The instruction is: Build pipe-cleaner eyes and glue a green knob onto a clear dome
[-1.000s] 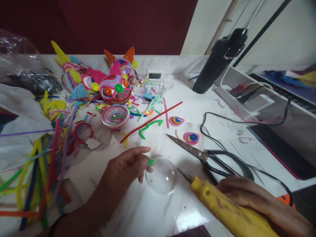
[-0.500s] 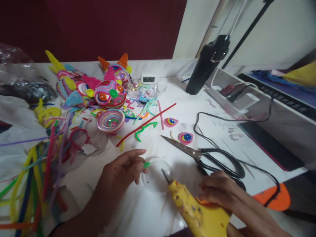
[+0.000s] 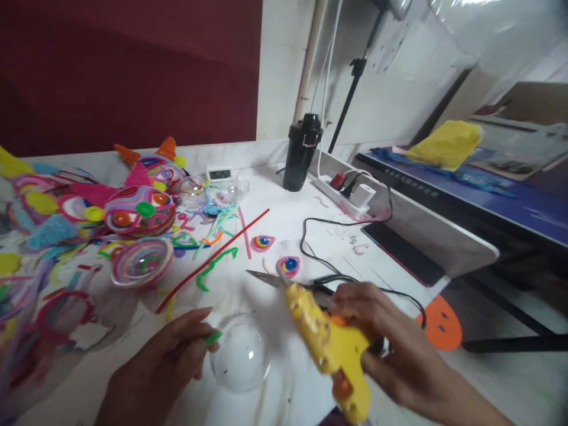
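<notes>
The right hand (image 3: 377, 331) is clamped on a yellow glue gun (image 3: 328, 343); the left hand (image 3: 168, 361) pinches a green pipe-cleaner bit (image 3: 213, 338) beside a clear dome (image 3: 239, 355). Both are over a white worktop (image 3: 288, 213) below a dark red wall (image 3: 133, 65). Since half a second ago the gun has lifted off the dome, its nozzle now above and right of the dome.

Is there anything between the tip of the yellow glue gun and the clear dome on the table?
Nothing visible. The glue gun in the right hand is beside the clear dome, only bare table between.
</notes>
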Demonstrator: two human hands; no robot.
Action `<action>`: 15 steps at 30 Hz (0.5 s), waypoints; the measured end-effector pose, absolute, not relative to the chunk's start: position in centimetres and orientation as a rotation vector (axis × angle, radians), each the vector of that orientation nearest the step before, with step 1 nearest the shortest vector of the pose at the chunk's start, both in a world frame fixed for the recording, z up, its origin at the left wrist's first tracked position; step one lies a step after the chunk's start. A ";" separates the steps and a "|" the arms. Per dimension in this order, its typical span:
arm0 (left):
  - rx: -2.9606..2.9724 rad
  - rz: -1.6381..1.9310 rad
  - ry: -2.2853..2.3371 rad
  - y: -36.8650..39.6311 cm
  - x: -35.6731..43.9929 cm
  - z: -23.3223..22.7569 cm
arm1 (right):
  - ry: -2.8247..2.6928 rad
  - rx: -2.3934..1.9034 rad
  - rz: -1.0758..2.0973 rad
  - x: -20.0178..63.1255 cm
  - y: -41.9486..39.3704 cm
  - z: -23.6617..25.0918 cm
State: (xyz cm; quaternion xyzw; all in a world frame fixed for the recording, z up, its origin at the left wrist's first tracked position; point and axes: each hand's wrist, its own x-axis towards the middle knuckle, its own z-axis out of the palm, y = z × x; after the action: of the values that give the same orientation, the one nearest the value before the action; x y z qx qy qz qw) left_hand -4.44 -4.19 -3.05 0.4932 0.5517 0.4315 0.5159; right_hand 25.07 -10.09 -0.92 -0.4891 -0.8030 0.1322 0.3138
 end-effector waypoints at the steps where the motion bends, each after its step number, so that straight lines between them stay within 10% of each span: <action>1: 1.202 1.042 1.400 -4.6 -4.2 -2.8 | -2.085 -1.328 0.333 25.7 -9.8 -0.9; 15: 1.519 1.063 1.295 -4.4 -4.0 -2.2 | -1.951 -1.473 0.087 28.7 -6.9 -2.1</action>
State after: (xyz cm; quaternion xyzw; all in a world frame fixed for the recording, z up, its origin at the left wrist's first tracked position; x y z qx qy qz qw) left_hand -3.99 -4.41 -2.19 0.6077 0.5181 0.4254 0.4258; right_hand 28.67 -6.95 -2.14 -0.5660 -0.7500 0.0334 0.3407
